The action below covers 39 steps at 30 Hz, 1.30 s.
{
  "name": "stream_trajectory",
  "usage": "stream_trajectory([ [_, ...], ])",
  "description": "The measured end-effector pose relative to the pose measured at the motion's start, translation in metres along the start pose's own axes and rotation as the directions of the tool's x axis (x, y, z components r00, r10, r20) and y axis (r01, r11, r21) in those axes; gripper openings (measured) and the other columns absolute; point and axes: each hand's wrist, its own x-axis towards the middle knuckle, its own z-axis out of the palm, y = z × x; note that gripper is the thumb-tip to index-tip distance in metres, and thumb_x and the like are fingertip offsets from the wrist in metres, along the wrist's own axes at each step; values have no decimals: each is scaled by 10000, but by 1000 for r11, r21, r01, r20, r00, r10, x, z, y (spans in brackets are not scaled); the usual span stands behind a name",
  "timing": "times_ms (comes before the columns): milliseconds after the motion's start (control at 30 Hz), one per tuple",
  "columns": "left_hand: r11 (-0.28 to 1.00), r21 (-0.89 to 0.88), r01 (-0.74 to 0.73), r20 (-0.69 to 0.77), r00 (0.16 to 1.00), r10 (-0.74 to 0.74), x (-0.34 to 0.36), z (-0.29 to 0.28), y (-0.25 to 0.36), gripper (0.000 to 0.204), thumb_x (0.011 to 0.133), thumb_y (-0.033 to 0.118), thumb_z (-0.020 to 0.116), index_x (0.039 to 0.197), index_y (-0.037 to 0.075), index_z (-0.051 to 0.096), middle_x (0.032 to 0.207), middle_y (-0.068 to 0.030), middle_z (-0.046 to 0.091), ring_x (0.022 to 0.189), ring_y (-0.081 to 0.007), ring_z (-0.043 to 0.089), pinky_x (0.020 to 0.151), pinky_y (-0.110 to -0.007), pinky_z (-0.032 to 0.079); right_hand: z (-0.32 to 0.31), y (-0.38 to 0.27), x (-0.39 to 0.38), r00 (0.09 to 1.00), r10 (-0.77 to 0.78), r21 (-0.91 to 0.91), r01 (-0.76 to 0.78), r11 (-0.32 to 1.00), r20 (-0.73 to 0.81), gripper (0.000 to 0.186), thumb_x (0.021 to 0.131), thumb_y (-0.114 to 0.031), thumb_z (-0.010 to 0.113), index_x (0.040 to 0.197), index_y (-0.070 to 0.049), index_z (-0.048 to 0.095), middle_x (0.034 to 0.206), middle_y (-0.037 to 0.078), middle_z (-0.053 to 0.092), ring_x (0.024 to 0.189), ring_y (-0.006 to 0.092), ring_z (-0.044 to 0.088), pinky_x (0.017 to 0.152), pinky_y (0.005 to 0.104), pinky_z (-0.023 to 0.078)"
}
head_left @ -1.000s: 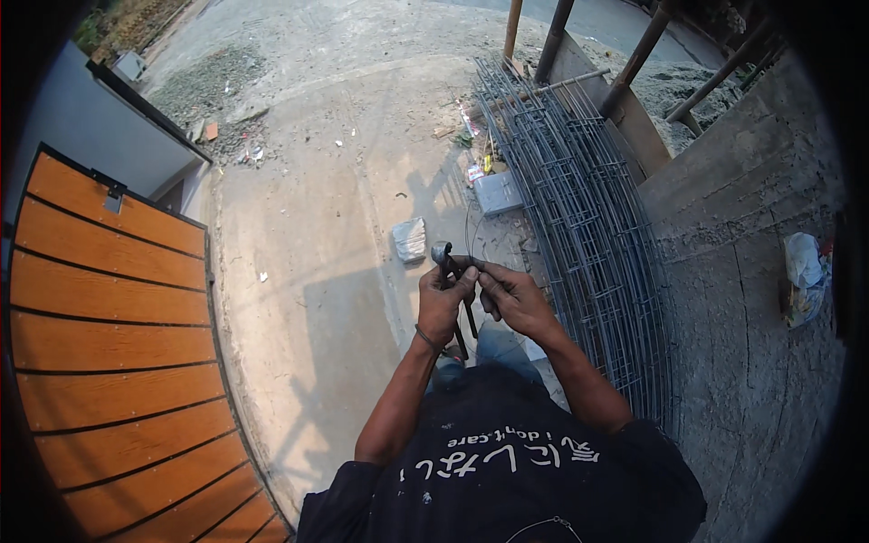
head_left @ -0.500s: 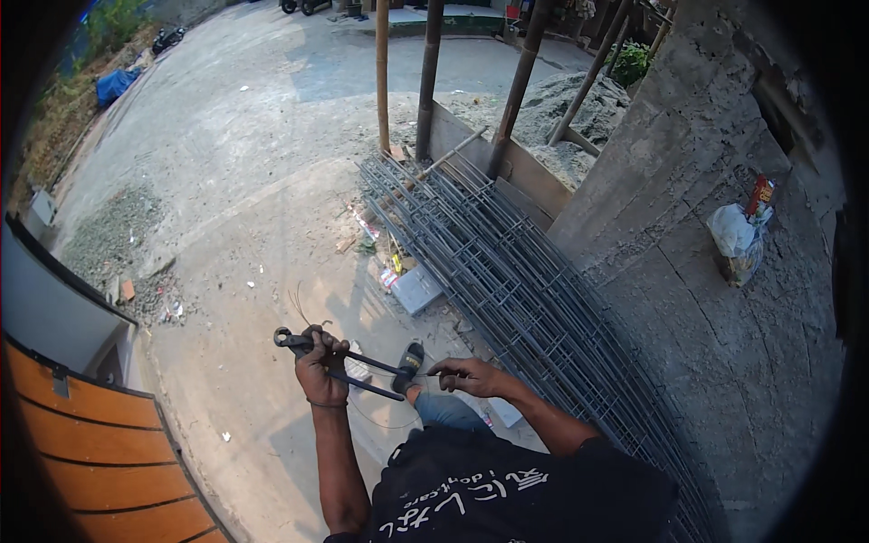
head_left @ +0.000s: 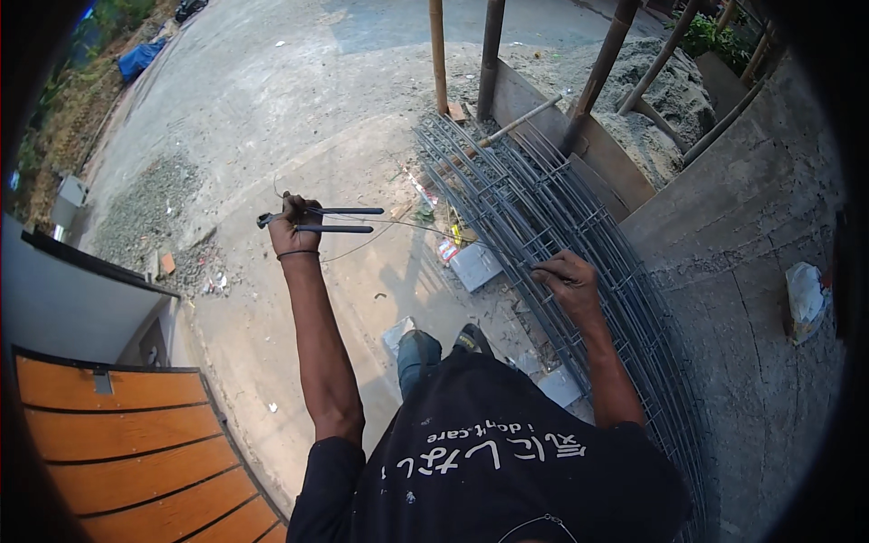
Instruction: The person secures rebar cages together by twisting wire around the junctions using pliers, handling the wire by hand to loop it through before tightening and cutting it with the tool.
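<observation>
Held out at the left, my left hand [head_left: 294, 226] is wrapped round a pair of end-cutting pincers [head_left: 344, 229], its dark jaw head past the thumb side and two blue handles pointing right. Thin tie wire [head_left: 412, 223] also runs through that hand, with a loose loop hanging below. To the right, my right hand [head_left: 574, 282] is closed in a pinch over the steel rebar cages [head_left: 516, 195]. The wire stretches toward those fingers, but its far end is too thin to follow against the bars.
Bamboo poles [head_left: 438, 59] and boards [head_left: 597, 163] stand behind the rebar stack. A light grey block [head_left: 474, 265] lies beside it, among litter. At left is an orange slatted gate [head_left: 127, 430]; a white bag [head_left: 804, 303] lies on the concrete at right.
My hands have moved apart and upward, the right one now over the rebar. The pincers have turned nearly level, and the wire is drawn out between the hands. My view has shifted.
</observation>
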Motion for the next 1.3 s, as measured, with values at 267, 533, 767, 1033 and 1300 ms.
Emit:
stream_trajectory([
  [267,963,43,266,251,930,-268,60,43,-45,181,865,-8,477,1037,-3,532,785,-77,604,713,-190,578,708,-353,438,-19,28,9,962,270,163,-258,952,-52,105,721,13,708,821,-15,696,735,40,636,623,106,592,547,242,475],
  [533,858,80,507,286,813,-507,128,102,-121,190,854,-22,470,1035,-10,523,818,-81,582,737,-189,573,718,-358,443,-20,26,52,776,445,695,-614,373,447,503,856,-141,627,1314,-102,421,772,135,645,522,135,603,487,252,498],
  [767,742,224,632,400,634,-661,157,154,-161,275,792,-84,483,1055,-4,486,816,-53,526,712,-164,522,702,-322,410,62,28,136,649,346,380,-712,591,678,419,855,1,518,1265,-15,435,751,149,641,482,161,603,450,264,502],
  [1033,782,316,537,383,682,-623,229,178,-142,194,859,-24,471,1049,10,466,775,-53,520,687,-178,524,677,-331,410,96,19,164,917,339,126,-370,921,211,252,732,71,579,949,-10,678,759,106,673,574,146,630,520,266,510],
  [1300,960,222,169,408,878,-249,280,182,-123,109,907,29,475,1016,17,478,703,-53,506,612,-174,505,620,-336,413,38,-9,114,847,525,-254,-491,833,83,268,709,40,595,923,-77,707,781,90,692,661,178,663,650,314,520],
])
